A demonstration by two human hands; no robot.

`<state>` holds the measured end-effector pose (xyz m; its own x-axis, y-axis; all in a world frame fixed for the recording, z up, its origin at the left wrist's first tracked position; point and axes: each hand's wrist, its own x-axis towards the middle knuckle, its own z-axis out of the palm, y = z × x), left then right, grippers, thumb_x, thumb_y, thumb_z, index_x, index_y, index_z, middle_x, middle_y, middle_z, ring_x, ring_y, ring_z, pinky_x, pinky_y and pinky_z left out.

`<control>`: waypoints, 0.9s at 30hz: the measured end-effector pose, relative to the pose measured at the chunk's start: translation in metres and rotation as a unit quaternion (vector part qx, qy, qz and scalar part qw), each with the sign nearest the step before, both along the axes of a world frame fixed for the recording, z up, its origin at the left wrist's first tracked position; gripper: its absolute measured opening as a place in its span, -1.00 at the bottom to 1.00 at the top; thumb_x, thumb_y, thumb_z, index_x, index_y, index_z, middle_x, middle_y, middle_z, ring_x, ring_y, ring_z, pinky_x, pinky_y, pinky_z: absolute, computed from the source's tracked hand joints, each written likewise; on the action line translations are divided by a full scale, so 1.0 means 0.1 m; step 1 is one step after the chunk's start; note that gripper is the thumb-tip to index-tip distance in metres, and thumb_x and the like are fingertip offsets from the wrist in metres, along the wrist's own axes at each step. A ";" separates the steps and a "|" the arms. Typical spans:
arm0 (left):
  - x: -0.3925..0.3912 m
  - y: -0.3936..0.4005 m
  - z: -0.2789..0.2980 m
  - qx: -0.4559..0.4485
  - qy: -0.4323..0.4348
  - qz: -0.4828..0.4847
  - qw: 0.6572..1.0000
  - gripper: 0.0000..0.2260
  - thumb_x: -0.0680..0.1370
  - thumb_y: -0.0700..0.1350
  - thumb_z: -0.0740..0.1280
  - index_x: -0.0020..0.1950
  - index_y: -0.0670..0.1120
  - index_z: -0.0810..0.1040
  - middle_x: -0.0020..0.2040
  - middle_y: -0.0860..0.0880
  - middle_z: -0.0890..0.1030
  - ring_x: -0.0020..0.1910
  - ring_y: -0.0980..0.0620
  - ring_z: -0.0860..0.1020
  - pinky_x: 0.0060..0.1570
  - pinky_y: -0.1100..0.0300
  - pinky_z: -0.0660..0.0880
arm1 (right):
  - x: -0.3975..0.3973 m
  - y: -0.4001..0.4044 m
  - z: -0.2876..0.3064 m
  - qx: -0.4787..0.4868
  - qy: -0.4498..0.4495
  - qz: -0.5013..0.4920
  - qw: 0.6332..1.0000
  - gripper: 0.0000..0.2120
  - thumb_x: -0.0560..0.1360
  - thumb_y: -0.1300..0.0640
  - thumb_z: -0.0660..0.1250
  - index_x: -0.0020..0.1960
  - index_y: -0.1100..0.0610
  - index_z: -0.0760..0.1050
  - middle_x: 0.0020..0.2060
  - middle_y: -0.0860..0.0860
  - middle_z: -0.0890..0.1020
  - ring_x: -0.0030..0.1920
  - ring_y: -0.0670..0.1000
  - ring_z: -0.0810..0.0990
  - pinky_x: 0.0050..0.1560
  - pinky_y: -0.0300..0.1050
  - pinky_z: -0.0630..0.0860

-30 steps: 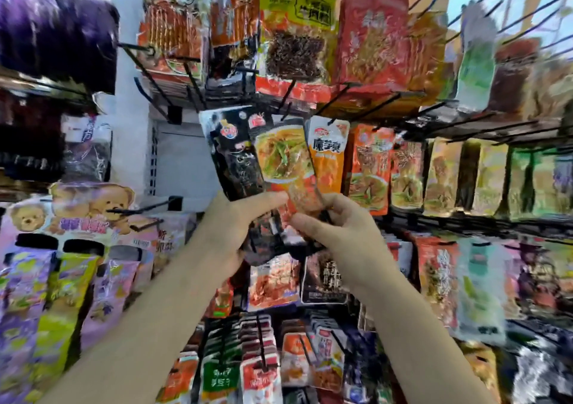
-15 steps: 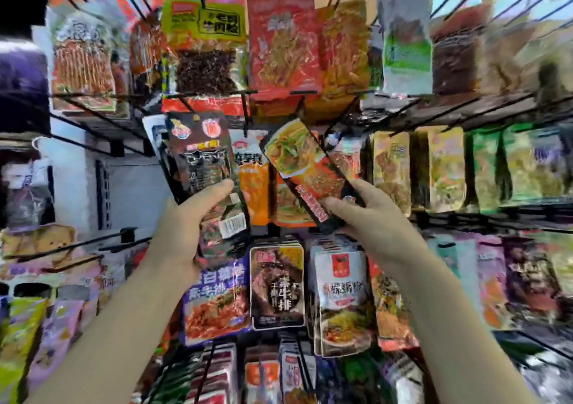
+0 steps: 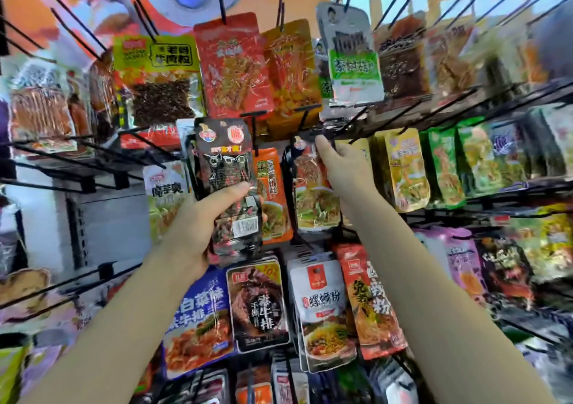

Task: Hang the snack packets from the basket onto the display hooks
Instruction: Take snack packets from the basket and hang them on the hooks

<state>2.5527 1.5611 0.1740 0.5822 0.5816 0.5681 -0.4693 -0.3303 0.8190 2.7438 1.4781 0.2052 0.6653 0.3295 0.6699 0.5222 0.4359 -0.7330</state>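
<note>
One packet has gone from the right hand's tilted grip to upright at the hook, fingers pinching its top. Threaded or not: cannot tell. Left hand grips remaining black packets, left of the hook.

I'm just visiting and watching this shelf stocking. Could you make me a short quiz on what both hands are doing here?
1. True or false: the left hand grips a black packet.
2. Where is the right hand? A) at the top of a packet by a hook B) hanging idle C) on the blue packet
3. What colour is the packet just right of the black one?

Key: 1 true; 2 A; 3 orange.
</note>
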 end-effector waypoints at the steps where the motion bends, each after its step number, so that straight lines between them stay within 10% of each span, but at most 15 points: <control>1: 0.02 -0.04 0.02 -0.003 0.007 -0.006 1.000 -0.86 0.57 -0.16 0.36 -0.06 -0.24 0.59 -0.43 -0.05 0.61 -0.61 0.02 0.54 -0.67 0.31 0.38 | 0.00 0.00 0.06 0.005 -0.004 -0.004 1.000 -0.55 0.62 -0.22 0.21 -0.17 0.17 0.41 -0.27 0.11 0.45 -0.23 0.12 0.48 -0.16 -0.01 0.32; 9: 0.13 0.01 0.04 0.018 0.048 -0.016 0.999 -0.68 0.37 -0.08 0.51 0.08 -0.14 0.66 0.00 -0.20 0.72 -0.07 -0.26 0.70 -0.05 -0.17 0.63 | 0.03 0.00 0.20 0.027 -0.021 -0.018 0.999 -0.58 0.64 -0.01 0.29 0.20 0.38 0.51 -0.12 0.39 0.52 -0.19 0.03 0.44 -0.20 -0.02 0.36; 15: 0.16 0.03 0.01 -0.005 0.062 -0.053 0.997 -0.67 0.41 -0.12 0.45 0.14 -0.17 0.64 0.04 -0.20 0.71 -0.04 -0.23 0.69 -0.01 -0.24 0.62 | 0.10 0.00 0.20 0.046 -0.018 -0.030 0.998 -0.82 0.60 0.08 0.36 0.06 0.20 0.59 -0.23 0.00 0.55 -0.22 -0.03 0.49 -0.22 -0.18 0.45; 24: 0.20 0.07 -0.01 0.007 0.075 -0.056 0.996 -0.87 0.45 -0.14 0.45 -0.03 -0.13 0.65 -0.13 -0.15 0.72 -0.17 -0.20 0.71 -0.13 -0.15 0.68 | 0.03 -0.04 0.11 0.087 -0.115 -0.193 0.971 -0.90 0.56 0.15 0.40 -0.01 0.06 0.47 -0.26 -0.07 0.51 -0.26 -0.12 0.48 -0.29 -0.36 0.34; 27: 0.23 0.08 -0.02 0.003 0.072 -0.056 0.996 -0.75 0.40 -0.12 0.48 0.05 -0.14 0.66 -0.06 -0.19 0.72 -0.14 -0.21 0.71 -0.17 -0.12 0.68 | -0.19 -0.12 -0.01 0.017 -0.142 -0.048 0.989 -0.79 0.60 -0.04 0.35 -0.14 0.04 0.50 -0.34 -0.11 0.53 -0.40 -0.20 0.46 -0.37 -0.42 0.37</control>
<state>2.5762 1.5691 0.1721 0.7189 0.5049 0.4777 -0.3811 -0.2884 0.8784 2.7251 1.4656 0.2043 0.4758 0.2474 0.8440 0.7450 0.3967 -0.5363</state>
